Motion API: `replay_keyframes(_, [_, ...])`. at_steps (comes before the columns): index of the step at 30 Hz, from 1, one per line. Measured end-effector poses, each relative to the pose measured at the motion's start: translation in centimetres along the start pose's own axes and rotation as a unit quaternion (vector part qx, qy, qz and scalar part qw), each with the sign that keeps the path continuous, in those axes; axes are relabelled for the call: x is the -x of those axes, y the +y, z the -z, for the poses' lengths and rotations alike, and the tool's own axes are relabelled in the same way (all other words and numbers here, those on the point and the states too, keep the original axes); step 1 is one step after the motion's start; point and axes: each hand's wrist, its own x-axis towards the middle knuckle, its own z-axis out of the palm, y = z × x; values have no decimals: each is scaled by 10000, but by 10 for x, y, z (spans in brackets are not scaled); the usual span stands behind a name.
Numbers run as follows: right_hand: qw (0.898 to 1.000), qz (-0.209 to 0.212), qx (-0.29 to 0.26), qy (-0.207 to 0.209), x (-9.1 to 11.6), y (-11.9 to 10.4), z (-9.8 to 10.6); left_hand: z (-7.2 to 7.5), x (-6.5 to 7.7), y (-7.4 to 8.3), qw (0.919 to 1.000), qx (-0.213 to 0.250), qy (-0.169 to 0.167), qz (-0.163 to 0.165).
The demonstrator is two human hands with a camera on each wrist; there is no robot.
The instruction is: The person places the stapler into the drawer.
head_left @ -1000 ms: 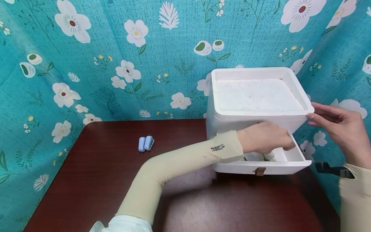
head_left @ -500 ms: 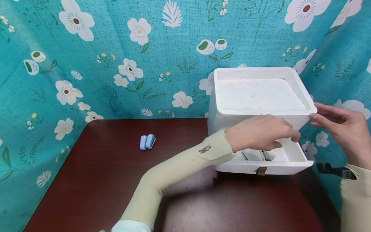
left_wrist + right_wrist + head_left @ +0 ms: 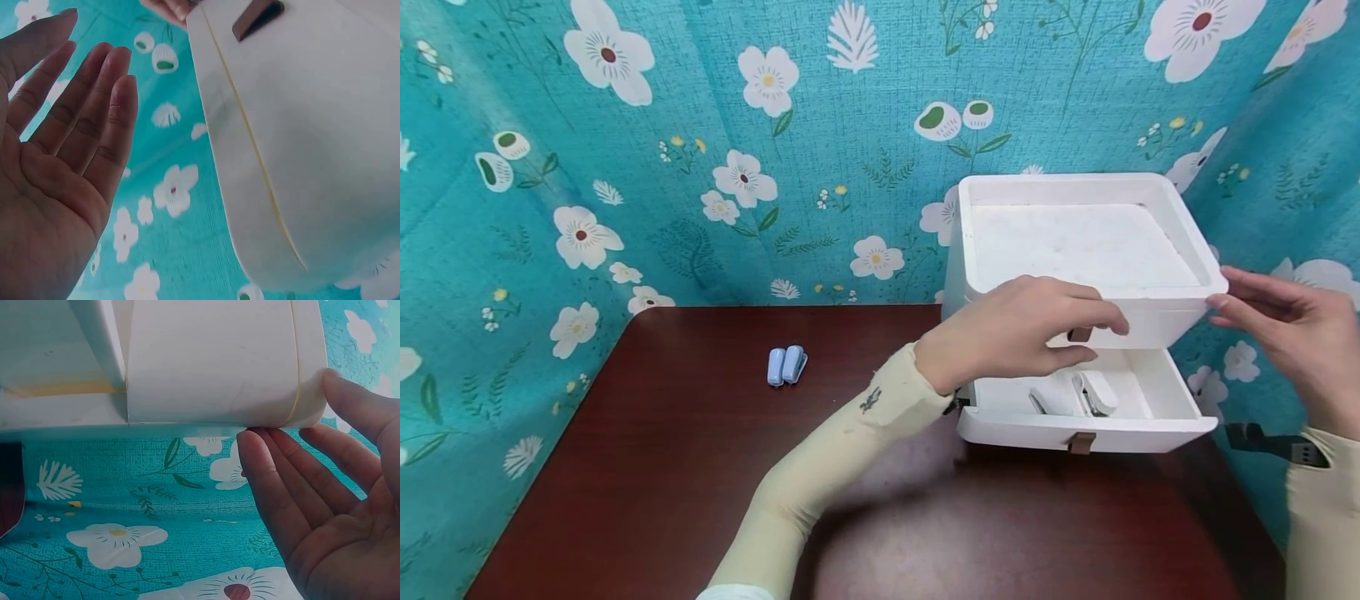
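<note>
A white two-tier drawer box (image 3: 1075,242) stands at the back right of the table, its lower drawer (image 3: 1015,427) pulled out. In that drawer lie a small white rounded item (image 3: 1099,392) and a flat whitish piece (image 3: 1054,397). My left hand (image 3: 1018,329) is over the drawer's back left, before the upper drawer's brown tab (image 3: 1079,334). Its fingers are loosely bent with nothing between them; the left wrist view shows a bare palm (image 3: 56,181). My right hand (image 3: 331,512) touches the box's front right top corner, thumb at the rim and nearly straight fingers along the side.
Two small light blue stapler-like things (image 3: 786,367) lie side by side on the dark red-brown table (image 3: 662,458), left of the box. A blue floral curtain (image 3: 820,150) hangs behind and at both sides. The lower drawer's front carries a brown pull tab (image 3: 1081,442).
My left hand has lifted out of the lower drawer and moved up and left, its fingers loosening, so the drawer's contents show. My right hand has stayed at the box's corner.
</note>
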Motion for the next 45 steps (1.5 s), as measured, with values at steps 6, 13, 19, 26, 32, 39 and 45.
replay_keyframes(6, [9998,7,176,66,2,-2,-1,1,31,-13,9974,329,635,87])
replay_keyframes(13, [9988,90,455,148,7,-1,-1,2,68,-32,9865,577,1430,561])
replay_keyframes(19, [9979,27,601,243,18,5,-3,-3,92,-44,9777,687,1760,918])
replay_keyframes(26, [9979,103,598,210,30,12,-8,-19,113,-55,9706,842,1935,1155])
replay_keyframes(32, [9961,-140,866,8,41,19,-11,-32,128,-62,9630,1158,2027,1347])
replay_keyframes(39, [9607,-650,2009,-1804,50,28,-8,-45,144,-65,9554,1358,2072,1607])
replay_keyframes(45, [9388,-666,2094,-2653,56,34,-6,-49,145,-72,9496,1342,2273,1694])
